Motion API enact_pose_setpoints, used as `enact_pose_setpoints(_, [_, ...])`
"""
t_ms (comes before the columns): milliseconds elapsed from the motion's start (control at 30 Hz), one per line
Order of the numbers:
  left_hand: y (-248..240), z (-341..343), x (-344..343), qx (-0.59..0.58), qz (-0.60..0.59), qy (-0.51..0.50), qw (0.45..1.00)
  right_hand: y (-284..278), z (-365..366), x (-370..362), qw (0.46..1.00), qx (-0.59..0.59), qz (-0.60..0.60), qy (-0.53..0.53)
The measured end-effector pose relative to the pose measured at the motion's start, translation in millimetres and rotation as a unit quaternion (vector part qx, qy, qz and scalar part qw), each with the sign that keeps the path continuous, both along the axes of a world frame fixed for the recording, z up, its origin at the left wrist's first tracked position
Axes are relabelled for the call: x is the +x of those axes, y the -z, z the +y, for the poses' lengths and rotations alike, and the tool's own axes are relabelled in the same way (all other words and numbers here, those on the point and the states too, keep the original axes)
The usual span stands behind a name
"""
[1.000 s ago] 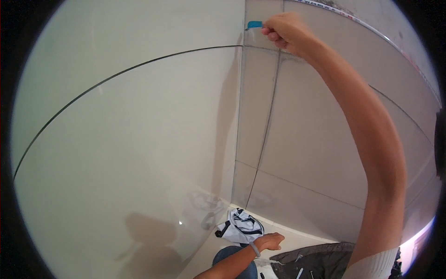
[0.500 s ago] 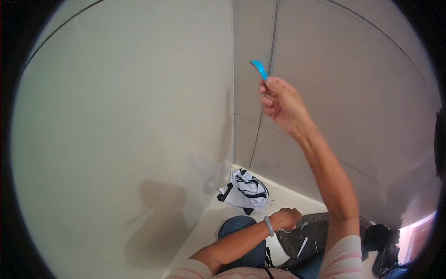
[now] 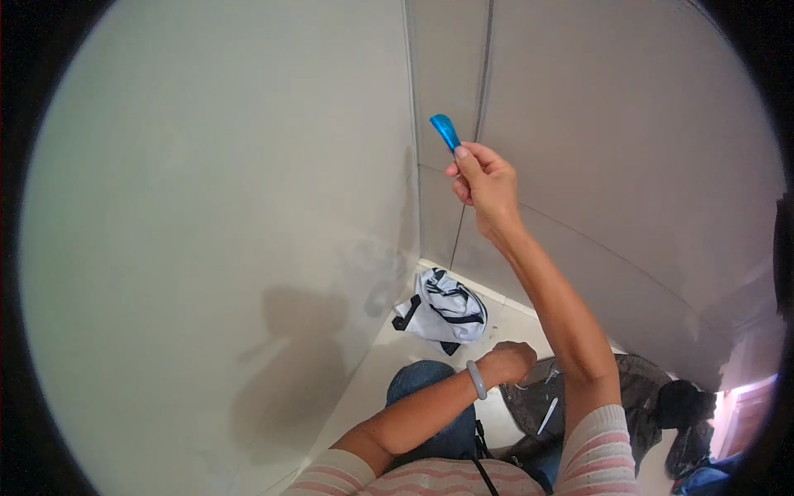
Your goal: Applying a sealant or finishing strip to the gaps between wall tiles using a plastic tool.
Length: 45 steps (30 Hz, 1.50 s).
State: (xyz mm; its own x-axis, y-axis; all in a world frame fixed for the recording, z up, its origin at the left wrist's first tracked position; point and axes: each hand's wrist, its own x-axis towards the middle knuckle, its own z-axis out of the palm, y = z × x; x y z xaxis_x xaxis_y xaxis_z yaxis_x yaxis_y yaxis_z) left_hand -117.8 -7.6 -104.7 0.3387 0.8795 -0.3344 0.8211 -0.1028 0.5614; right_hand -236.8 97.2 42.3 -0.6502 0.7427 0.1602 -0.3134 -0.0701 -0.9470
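Observation:
My right hand (image 3: 490,183), raised near the wall corner, pinches a small shiny blue curved piece (image 3: 445,132) between thumb and fingers. The piece is narrow at the grip and widens toward its far end; its exact kind cannot be made out. Low down, my left hand (image 3: 511,361) is closed over the edge of a dark cloth (image 3: 633,372), with a grey bangle (image 3: 477,380) on its wrist. A bit of something pale shows under those fingers, but what they hold is hidden. On the cloth lies a slim white tool (image 3: 547,416).
A white bag with black trim (image 3: 447,310) lies on the pale floor (image 3: 376,382) by the wall corner. Walls rise to the left (image 3: 207,165) and right (image 3: 628,149). At the lower right are a black bundle (image 3: 685,405) and a bright opening (image 3: 744,422).
My right hand has moved slightly left and turned, so the blue piece shows its broad face instead of its edge. The view has shifted; my left hand stays closed by the cloth.

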Motion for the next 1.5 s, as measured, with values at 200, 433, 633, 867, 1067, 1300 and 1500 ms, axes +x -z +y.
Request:
enact_pose_setpoints(200, [13, -4, 0, 0.037, -0.01, -0.019, 0.999, 26, -12, -19, 0.998, -0.061, -0.005, 0.022])
enact_pose_setpoints(433, [18, -5, 5, 0.025, 0.009, 0.021, 0.999, 93, 7, -51, 0.988, -0.009, -0.002, 0.156])
enact_pose_setpoints(633, [52, -6, 8, 0.072, -0.011, -0.023, 0.997, 82, -8, -64, 0.967, 0.124, -0.019, 0.221])
enact_pose_setpoints(867, [65, -3, 10, 0.105, -0.004, -0.006, 0.994, 81, -2, -72, 0.954, 0.157, 0.01, 0.254])
enact_pose_setpoints(1067, [44, -2, 8, 0.034, -0.025, -0.069, 0.997, 84, 5, -72, 0.939, 0.204, -0.037, 0.276])
enact_pose_setpoints(1300, [35, -4, 5, 0.025, -0.014, -0.038, 0.999, 114, 15, -66, 0.953, 0.166, -0.069, 0.246])
enact_pose_setpoints(1500, [18, -7, -2, -0.002, 0.005, -0.029, 1.0, 81, -2, -58, 0.978, 0.108, -0.007, 0.18])
